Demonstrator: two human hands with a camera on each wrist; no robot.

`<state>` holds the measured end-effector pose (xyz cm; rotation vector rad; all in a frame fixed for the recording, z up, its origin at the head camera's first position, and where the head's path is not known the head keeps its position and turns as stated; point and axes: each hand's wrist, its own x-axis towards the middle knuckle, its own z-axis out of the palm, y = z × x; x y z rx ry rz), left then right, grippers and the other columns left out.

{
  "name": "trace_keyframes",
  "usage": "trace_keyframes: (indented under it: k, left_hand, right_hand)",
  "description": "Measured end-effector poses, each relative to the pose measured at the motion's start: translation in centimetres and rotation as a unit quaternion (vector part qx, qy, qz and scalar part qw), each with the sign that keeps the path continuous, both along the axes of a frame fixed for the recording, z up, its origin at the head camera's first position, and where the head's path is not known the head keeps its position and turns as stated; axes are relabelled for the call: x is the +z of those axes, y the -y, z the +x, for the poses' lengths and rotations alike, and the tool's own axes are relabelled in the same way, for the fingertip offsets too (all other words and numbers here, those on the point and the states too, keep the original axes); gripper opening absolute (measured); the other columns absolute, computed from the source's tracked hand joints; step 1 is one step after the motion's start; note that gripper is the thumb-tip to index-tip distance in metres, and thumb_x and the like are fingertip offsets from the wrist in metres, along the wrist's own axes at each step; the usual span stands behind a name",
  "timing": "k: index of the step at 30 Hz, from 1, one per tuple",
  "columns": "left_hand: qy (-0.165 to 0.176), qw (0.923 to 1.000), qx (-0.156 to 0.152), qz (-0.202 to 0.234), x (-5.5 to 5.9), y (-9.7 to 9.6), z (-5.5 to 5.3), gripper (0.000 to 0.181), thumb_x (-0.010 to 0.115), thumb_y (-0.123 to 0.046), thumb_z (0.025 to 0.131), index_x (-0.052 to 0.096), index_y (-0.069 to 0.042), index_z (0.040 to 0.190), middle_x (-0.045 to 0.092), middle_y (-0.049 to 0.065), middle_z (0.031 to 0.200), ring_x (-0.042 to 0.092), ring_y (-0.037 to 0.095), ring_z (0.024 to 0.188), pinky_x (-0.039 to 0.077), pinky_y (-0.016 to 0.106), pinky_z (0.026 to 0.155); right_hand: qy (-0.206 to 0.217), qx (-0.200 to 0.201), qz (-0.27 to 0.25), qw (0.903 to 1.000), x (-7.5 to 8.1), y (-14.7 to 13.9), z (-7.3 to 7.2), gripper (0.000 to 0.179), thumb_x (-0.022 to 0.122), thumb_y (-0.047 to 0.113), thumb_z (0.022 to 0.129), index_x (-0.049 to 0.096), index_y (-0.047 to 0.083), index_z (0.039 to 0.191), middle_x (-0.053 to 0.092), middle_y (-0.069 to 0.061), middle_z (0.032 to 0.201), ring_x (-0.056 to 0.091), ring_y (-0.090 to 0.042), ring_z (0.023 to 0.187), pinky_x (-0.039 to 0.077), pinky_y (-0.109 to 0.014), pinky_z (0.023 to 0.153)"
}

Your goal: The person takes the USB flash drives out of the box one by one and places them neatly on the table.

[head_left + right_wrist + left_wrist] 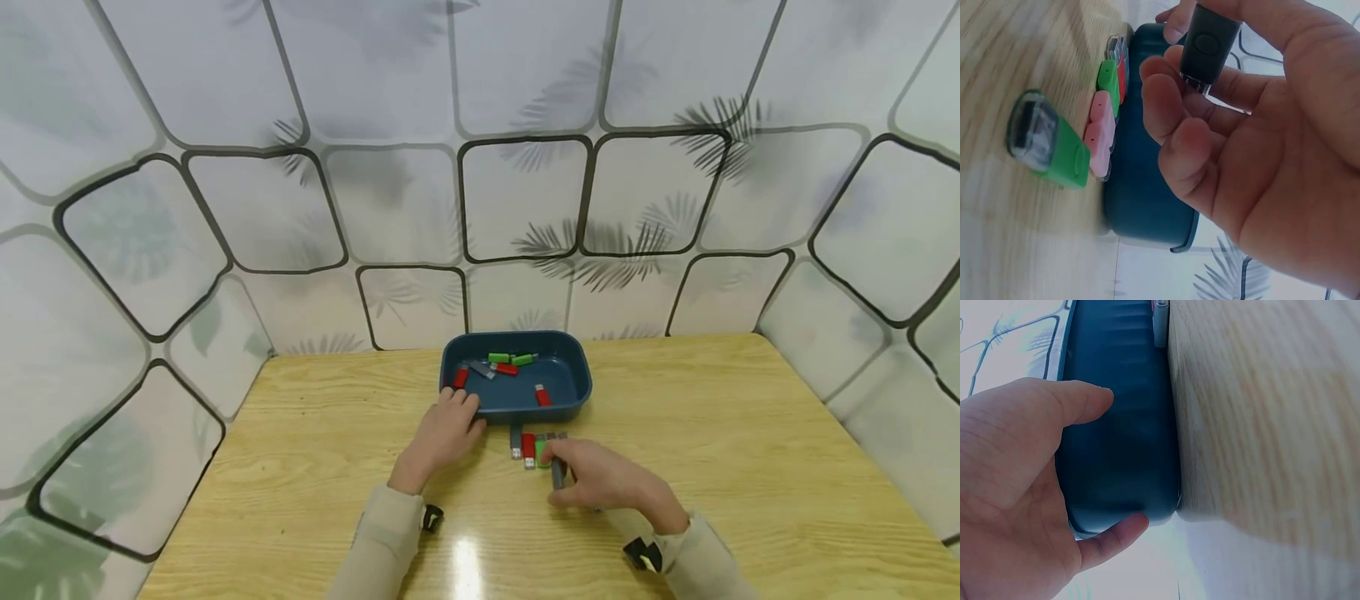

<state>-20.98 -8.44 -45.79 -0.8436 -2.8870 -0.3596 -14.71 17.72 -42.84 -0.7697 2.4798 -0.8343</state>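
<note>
A dark blue tray has my left hand at its front left corner, fingers over the rim and thumb along the outer wall. Between thumb and fingers my right hand pinches a dark grey USB stick, its metal plug uncovered. The stick is above the table in front of the tray. Beside that hand, a row of USB sticks lies along the tray's front: a grey one, a red one, a green one and pink ones. My right hand partly covers the row in the head view.
Inside the tray lie several loose sticks, among them green, grey and red ones. Another green stick lies apart from the row. The wooden table meets a patterned backdrop behind the tray and at both sides.
</note>
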Motion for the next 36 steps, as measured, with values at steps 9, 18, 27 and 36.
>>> trace_keyframes:
  k: [9, 18, 27, 36]
  left_hand:
    - [-0.001, 1.0000, -0.002, 0.001, 0.0, -0.1, 0.0, 0.016, 0.061, -0.027, 0.099, 0.057, -0.011, 0.099, 0.056, 0.006, 0.091, 0.043, 0.023, 0.084, 0.044, 0.036, 0.065]
    - [0.009, 1.0000, 0.002, 0.002, -0.1, -0.1, 0.0, 0.017, 0.060, -0.027, 0.099, 0.057, -0.011, 0.100, 0.055, 0.006, 0.092, 0.042, 0.023, 0.084, 0.043, 0.036, 0.065]
    - [0.005, 1.0000, 0.003, 0.008, 0.1, -0.1, 0.1, 0.015, 0.060, -0.026, 0.099, 0.057, -0.011, 0.098, 0.056, 0.008, 0.091, 0.042, 0.024, 0.083, 0.043, 0.036, 0.064]
    - [0.006, 0.9999, 0.001, 0.011, 0.3, -0.1, 0.1, 0.016, 0.061, -0.026, 0.099, 0.056, -0.011, 0.096, 0.056, 0.008, 0.091, 0.042, 0.024, 0.082, 0.042, 0.036, 0.063]
  right_hand:
    - [0.007, 0.020, 0.009, 0.9997, -0.4, 0.8, 0.6, 0.039, 0.077, 0.020, 0.085, 0.065, 0.009, 0.120, 0.066, 0.001, 0.109, 0.052, -0.006, 0.082, 0.046, -0.026, 0.074]
    - [0.030, 0.022, 0.031, 0.9988, -1.0, 1.5, 0.9, 0.028, 0.076, 0.012, 0.082, 0.062, 0.017, 0.106, 0.053, 0.007, 0.077, 0.046, -0.004, 0.064, 0.040, -0.024, 0.059]
    - [0.037, 0.035, 0.058, 0.9970, -1.3, 1.9, 0.9, 0.026, 0.076, 0.013, 0.083, 0.063, 0.017, 0.105, 0.055, 0.009, 0.082, 0.045, -0.005, 0.066, 0.039, -0.025, 0.060]
    - [0.038, 0.010, 0.070, 0.9968, -1.5, 1.4, 0.7, 0.027, 0.074, 0.017, 0.084, 0.062, 0.017, 0.108, 0.055, 0.006, 0.079, 0.047, -0.007, 0.064, 0.037, -0.025, 0.058]
